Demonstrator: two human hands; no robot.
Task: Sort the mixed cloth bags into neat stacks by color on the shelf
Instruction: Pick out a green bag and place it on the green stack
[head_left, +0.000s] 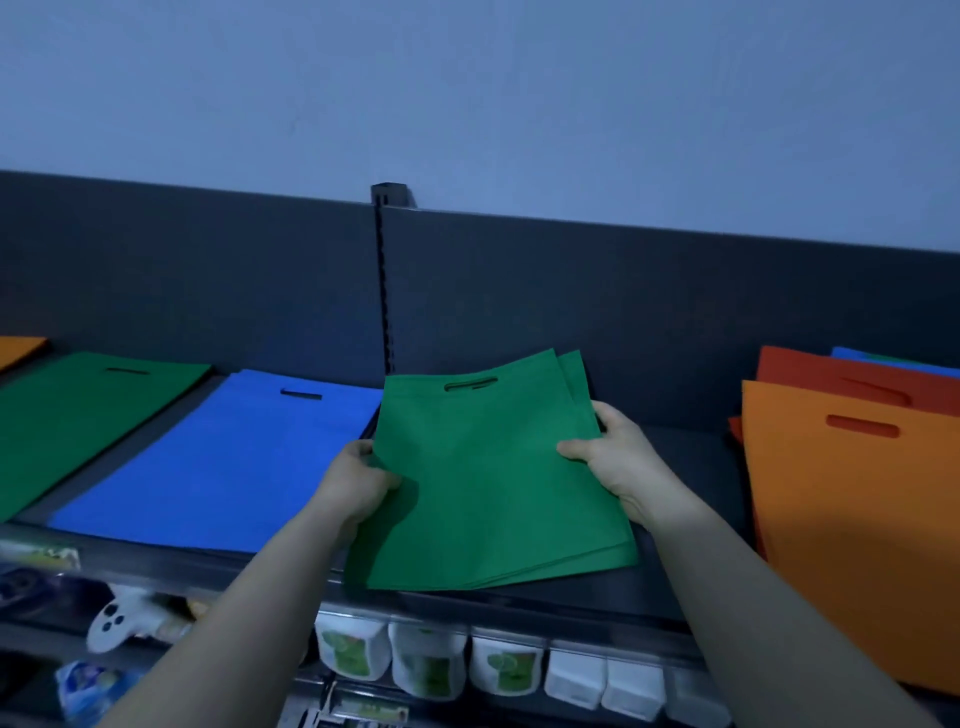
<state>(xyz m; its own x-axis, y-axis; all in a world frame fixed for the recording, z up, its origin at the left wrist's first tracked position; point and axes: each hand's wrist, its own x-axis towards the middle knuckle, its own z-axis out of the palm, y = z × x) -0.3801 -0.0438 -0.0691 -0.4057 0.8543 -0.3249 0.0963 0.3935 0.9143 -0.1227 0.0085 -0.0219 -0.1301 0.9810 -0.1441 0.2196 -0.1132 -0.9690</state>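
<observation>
A: What do we have behind?
B: A plain wall (467, 78), bluish in dim light. Under it we see a dark back panel (623, 291), split by a slotted post (386, 291).
A: And lower?
B: The dark shelf (691, 447), with white tubs (426, 670) below its front edge.

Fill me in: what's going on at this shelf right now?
A person grips a small stack of flat green cloth bags by its side edges, left hand on the left, right hand on the right, above the dark shelf. To the left lie a blue cloth stack and a second green stack. The pile on the right looks unsorted: an orange cloth bag over red bags.
</observation>
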